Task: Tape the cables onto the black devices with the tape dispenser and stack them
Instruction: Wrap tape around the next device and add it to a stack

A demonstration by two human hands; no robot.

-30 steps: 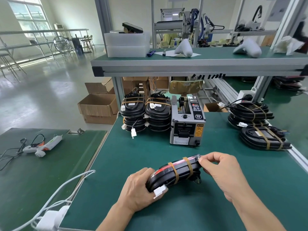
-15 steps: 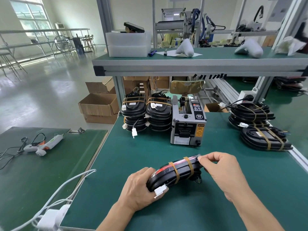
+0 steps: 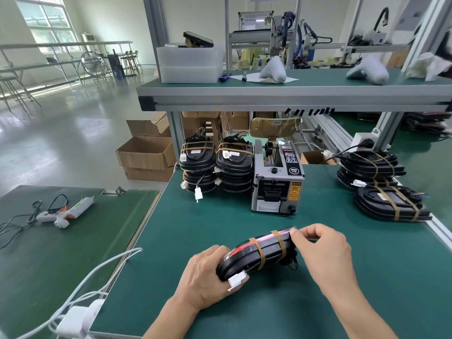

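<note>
Nearest, the left hand (image 3: 208, 277) grips the near end of a black device (image 3: 256, 253) tilted on edge on the green table (image 3: 367, 277), two tan tape bands across it. The right hand (image 3: 322, 250) pinches its far top corner, apparently a tape end. Behind stands the tape dispenser (image 3: 277, 182), between taped stacks on its left (image 3: 216, 165) and on its right (image 3: 381, 182).

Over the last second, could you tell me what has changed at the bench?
Almost nothing. The left hand still grips the black device at its near end, and the right hand still pinches its far top edge. Both tape strips, the tape dispenser and the stacks stay put.
</note>
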